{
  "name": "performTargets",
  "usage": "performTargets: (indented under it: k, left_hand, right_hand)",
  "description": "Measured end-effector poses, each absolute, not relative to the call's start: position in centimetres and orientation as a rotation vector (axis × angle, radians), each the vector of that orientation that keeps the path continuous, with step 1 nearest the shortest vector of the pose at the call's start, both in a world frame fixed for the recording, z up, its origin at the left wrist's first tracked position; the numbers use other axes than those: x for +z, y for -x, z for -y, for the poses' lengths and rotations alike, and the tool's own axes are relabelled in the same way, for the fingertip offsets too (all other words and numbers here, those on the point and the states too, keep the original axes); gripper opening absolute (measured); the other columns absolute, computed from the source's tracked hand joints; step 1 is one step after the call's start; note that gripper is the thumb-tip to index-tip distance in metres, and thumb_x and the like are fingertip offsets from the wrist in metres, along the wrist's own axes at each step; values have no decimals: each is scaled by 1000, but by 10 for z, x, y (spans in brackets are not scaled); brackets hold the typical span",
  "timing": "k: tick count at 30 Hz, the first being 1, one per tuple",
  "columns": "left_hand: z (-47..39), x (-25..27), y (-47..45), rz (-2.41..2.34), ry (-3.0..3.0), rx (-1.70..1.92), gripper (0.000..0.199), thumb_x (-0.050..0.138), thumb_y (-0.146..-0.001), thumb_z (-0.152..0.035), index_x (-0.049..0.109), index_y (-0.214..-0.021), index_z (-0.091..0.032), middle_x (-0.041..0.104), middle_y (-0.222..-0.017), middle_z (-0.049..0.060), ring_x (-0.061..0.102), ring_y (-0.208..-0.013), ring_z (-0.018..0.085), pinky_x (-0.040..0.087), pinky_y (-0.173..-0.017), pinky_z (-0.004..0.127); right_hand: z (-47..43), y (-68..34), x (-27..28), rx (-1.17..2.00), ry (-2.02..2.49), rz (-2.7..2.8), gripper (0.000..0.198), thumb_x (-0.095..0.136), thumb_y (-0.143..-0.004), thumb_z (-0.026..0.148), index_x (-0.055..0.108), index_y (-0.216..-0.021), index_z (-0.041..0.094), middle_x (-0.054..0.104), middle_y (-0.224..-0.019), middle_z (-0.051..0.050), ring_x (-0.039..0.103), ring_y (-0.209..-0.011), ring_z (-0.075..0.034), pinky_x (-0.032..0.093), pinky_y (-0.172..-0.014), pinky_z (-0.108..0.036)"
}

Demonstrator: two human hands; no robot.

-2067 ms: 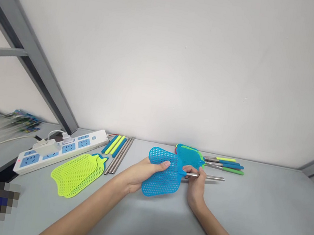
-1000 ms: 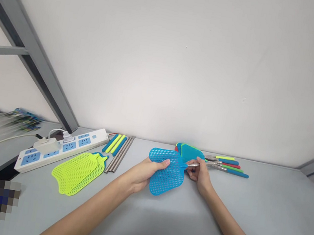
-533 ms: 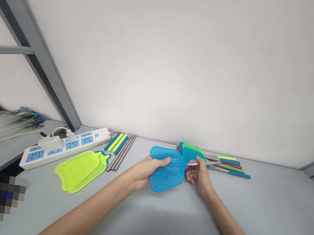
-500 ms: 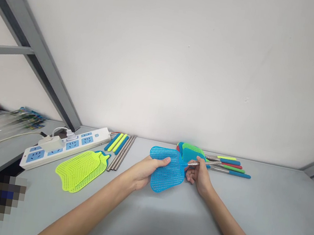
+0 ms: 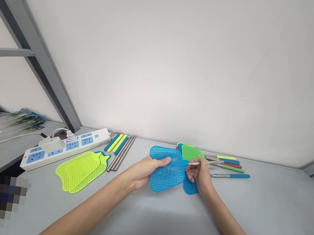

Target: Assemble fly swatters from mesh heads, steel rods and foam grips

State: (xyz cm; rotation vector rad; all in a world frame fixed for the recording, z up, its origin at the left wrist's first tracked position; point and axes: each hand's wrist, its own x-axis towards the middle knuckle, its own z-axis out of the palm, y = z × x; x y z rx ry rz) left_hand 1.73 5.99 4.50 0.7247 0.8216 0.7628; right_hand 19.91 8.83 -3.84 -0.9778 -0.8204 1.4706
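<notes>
My left hand grips a blue mesh fly swatter head, thumb pressed on its face. At the neck of that head, the fingers of my right hand close around a thin metal rod that points to the right. Whether the rod is fixed into the neck I cannot tell. Partly hidden behind my right hand lies another blue fly swatter with a blue grip. Farther back is a pile of fly swatters with green, red, blue and yellow grips.
Yellow swatter heads overlap on the table at left, a blue one beneath. Behind them lie blue and yellow grip sleeves and metal tubes. A white power strip with plugs and cables runs beside a grey frame post.
The second blue swatter has slid off the pile towards me, its head now showing below my right hand. My hands and the swatter head they hold have barely moved.
</notes>
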Motion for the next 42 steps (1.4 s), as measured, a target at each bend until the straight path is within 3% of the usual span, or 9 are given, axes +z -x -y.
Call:
performTargets:
  k: [9,13,18,25,36,42]
  left_hand:
    - [-61,46,-15,-793,-739,748,36,59,-71,-22,55,-105,-13,64,-95,12,60,-87,23,44,-82,37]
    - [-65,59,-4,-725,-783,707,36,59,-71,-23,54,-106,-14,64,-96,11,60,-88,23,44,-83,37]
    - [-66,86,20,-774,-862,725,36,59,-71,-25,55,-105,-15,64,-95,10,60,-86,23,46,-81,38]
    - [-60,103,33,-953,-952,751,45,63,-67,-28,52,-109,-17,65,-92,10,62,-79,25,52,-70,38]
    - [-55,102,27,-1003,-982,776,38,65,-65,-27,57,-100,-17,66,-89,9,63,-76,24,53,-66,36]
    - [-54,97,17,-986,-967,780,40,64,-66,-28,55,-102,-16,64,-94,9,62,-81,24,51,-72,37]
  right_hand:
    - [-80,-196,-17,1481,935,821,40,38,-74,43,49,-48,15,48,-40,0,39,-29,-8,21,-27,-19]
    - [-73,-204,7,1449,793,1018,48,38,-78,34,45,-34,15,42,-37,-1,39,-35,-8,29,-37,-22]
    - [-59,-215,39,1404,803,1185,51,35,-81,33,47,-35,15,43,-39,-2,42,-42,-10,31,-44,-23]
    - [-43,-206,56,1717,749,1342,49,27,-82,35,49,-44,14,54,-50,-6,45,-39,-12,24,-33,-22]
    - [-42,-202,51,1705,647,1321,50,19,-82,35,45,-44,15,56,-50,-7,47,-41,-12,32,-39,-24]
    - [-43,-210,63,1639,763,1338,53,20,-83,36,50,-44,14,55,-51,-7,47,-44,-13,34,-43,-25]
